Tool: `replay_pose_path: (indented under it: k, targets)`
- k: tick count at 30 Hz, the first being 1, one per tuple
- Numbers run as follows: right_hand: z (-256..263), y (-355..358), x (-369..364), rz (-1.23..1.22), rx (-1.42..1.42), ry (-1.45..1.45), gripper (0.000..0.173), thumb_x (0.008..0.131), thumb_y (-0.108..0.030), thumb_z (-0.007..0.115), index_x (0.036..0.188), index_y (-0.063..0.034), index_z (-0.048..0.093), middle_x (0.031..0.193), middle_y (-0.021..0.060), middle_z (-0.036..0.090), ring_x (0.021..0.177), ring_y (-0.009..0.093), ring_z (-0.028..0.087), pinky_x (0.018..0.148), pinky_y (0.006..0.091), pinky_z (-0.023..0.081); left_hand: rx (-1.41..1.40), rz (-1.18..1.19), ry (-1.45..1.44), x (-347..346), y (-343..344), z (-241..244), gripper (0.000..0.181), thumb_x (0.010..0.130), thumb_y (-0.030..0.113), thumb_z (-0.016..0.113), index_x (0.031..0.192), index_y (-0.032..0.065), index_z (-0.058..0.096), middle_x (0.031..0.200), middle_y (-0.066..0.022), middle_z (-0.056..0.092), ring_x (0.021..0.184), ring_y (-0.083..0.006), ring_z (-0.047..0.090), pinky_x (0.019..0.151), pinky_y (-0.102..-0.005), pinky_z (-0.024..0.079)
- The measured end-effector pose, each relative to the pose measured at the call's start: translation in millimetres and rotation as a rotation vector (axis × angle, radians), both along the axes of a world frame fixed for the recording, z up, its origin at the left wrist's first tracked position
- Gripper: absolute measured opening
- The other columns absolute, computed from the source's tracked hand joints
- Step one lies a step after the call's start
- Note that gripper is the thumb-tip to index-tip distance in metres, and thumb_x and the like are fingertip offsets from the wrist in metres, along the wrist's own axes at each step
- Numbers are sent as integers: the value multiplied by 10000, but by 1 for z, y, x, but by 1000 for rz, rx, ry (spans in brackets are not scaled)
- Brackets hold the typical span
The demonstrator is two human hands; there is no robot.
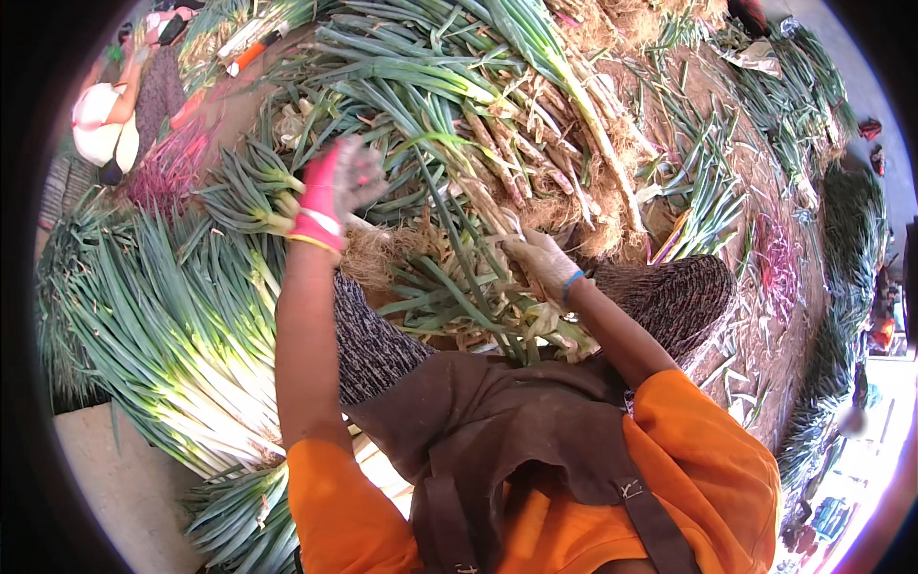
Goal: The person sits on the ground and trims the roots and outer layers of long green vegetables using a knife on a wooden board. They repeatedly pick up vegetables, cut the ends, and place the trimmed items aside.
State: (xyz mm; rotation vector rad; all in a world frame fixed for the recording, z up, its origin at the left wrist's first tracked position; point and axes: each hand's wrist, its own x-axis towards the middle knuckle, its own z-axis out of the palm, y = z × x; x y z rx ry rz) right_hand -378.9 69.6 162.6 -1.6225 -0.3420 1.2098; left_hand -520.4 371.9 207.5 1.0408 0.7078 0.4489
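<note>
My left hand point(337, 190), in a pink and grey work glove, is raised beside a small bunch of green onions point(262, 186), blurred, with fingers spread and nothing visible in them. My right hand point(541, 262), in a pale glove with a blue cuff edge, is closed around the root end of a long green onion stalk point(477, 190), whose leaves reach up and to the left. Ahead lies a heap of unpeeled green onions point(531, 154) with dry skins and tangled roots. Stripped leaves and skins point(459, 294) lie between my knees.
Cleaned green onions with white stems point(208, 380) are piled at my left. Pink ties point(172, 165) lie at upper left, others point(778, 258) at right. A co-worker point(107, 122) sits at upper left. More onion piles point(850, 251) line the right side.
</note>
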Motion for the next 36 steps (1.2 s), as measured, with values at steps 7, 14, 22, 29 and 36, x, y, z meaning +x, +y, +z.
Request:
replay_pose_path:
  k: [7,14,22,29,36]
  targets:
    - [41,-71,-24,24,162,425,276,961,-274,563,1108,-40,560,718,2,590,570,76,558,469,209,453,-596,-186,-343,47,-100,-28,440,915,481,525,1165,123,579,1118,-137,623,1051,-342,594,884,-557,485]
    - [34,-109,-38,207,74,87,479,938,-376,574,1277,-49,487,732,16,595,574,83,551,494,227,448,-440,-142,-629,55,-125,-3,303,941,281,489,1173,96,551,971,-131,637,892,-309,619,831,-538,503]
    - [32,-122,-33,617,-150,-627,454,868,-389,609,1094,4,583,897,165,674,798,326,660,764,443,503,-3,64,-678,35,-8,82,269,909,300,576,1068,85,606,873,-89,658,801,-271,637,767,-507,531]
    - [64,-132,-28,24,93,-1171,427,877,-220,580,1249,-30,493,1196,180,546,1080,349,578,888,404,490,69,-518,-695,41,6,171,376,907,414,567,1111,103,616,995,-93,676,890,-328,611,795,-607,481]
    - [107,-117,-9,-156,529,-758,538,890,-429,582,1228,-25,472,1043,200,578,967,330,604,815,401,484,88,-731,-652,149,37,218,379,952,332,431,1235,108,546,1023,-98,635,976,-291,605,884,-616,440]
